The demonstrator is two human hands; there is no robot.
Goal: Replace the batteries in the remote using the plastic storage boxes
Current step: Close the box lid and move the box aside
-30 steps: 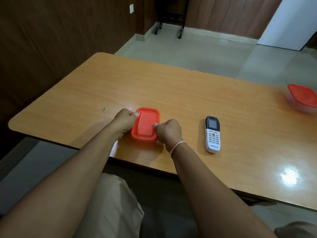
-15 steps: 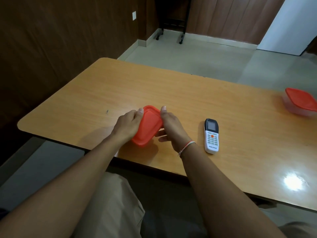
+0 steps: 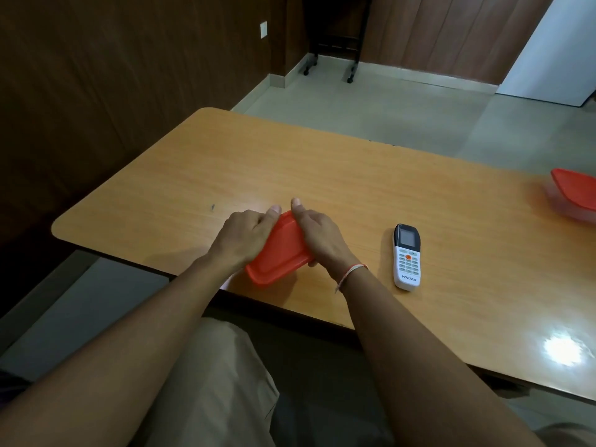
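Both my left hand [image 3: 248,235] and right hand [image 3: 317,235] grip the red lid [image 3: 279,253], now tilted up off its box, nearly opened

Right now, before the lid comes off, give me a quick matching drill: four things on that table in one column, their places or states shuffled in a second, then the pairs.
Things:
1. near box with red lid
2. remote
3. far box with red lid
4. table

States:
A. lies flat, keypad up, untouched
B. at the right edge of view, partly cut off
C. tilted, gripped between left hand and right hand
D. orange-brown wood top under everything

Pairs: 1-C, 2-A, 3-B, 4-D
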